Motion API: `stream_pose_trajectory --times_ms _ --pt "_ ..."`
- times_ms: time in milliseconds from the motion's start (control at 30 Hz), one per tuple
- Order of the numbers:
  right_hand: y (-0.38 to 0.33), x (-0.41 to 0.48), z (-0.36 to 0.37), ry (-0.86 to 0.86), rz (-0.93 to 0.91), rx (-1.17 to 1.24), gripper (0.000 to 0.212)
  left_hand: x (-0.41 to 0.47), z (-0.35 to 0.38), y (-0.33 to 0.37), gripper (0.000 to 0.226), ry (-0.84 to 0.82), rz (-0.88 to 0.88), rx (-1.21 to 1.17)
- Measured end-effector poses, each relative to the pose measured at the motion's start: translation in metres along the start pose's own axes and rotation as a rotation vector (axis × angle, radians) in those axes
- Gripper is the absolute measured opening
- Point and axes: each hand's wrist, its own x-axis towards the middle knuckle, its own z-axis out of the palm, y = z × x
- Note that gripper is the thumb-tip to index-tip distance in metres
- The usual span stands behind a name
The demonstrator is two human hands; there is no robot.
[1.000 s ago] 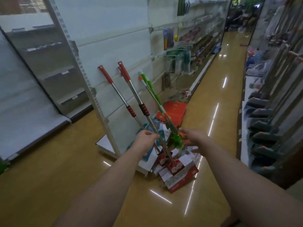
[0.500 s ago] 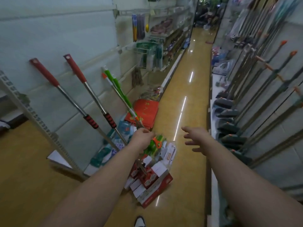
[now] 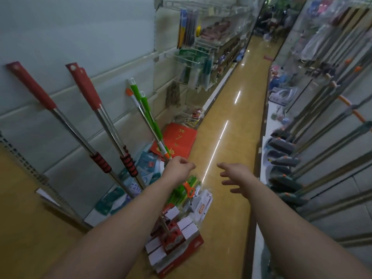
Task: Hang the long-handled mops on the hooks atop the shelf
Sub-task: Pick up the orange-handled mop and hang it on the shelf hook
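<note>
We are carrying out the pick-up step; by our judgement, none of the mops at the white panel is hanging yet. The left hand is gripping the lower shafts of the green mops, its grip curled closed round them. We cannot tell how many shafts it is holding. These mops are leaning with their tips against the panel. The red mops are leaning against it too, further from the aisle. The packaged mop heads are lying on the floor at the foot of the panel. The right hand is hovering on the aisle side of the panel, with its grip open, fingers spread and holding nothing.

For the next move, we are expecting to need the right hand higher on the shaft. The mop must then be lifted clear of its neighbours and its tip raised. The hooks are not in view.
</note>
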Motion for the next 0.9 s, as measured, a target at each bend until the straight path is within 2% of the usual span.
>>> stream_pose_trajectory --times_ms 233,400,567,700,900 --pt "-0.025 0.076 -0.011 -0.081 -0.026 -0.035 0.044 0.056 0.014 0.022 0.031 0.078 -0.025 0.035" --pt "-0.038 0.154 -0.034 -0.163 -0.047 -0.015 0.04 0.107 0.052 0.047 0.031 0.145 -0.055 0.05" --pt "-0.05 0.27 -0.093 -0.279 -0.072 -0.027 0.038 0.182 0.125 0.085 0.03 0.283 -0.105 0.047" --pt "-0.058 0.347 -0.162 -0.344 0.0 -0.059 0.042 0.222 0.192 0.124 0.027 0.332 -0.191 0.042" --pt "-0.093 0.42 -0.234 -0.388 -0.011 -0.084 0.041 0.269 0.236 0.183 0.026 0.401 -0.237 -0.011"
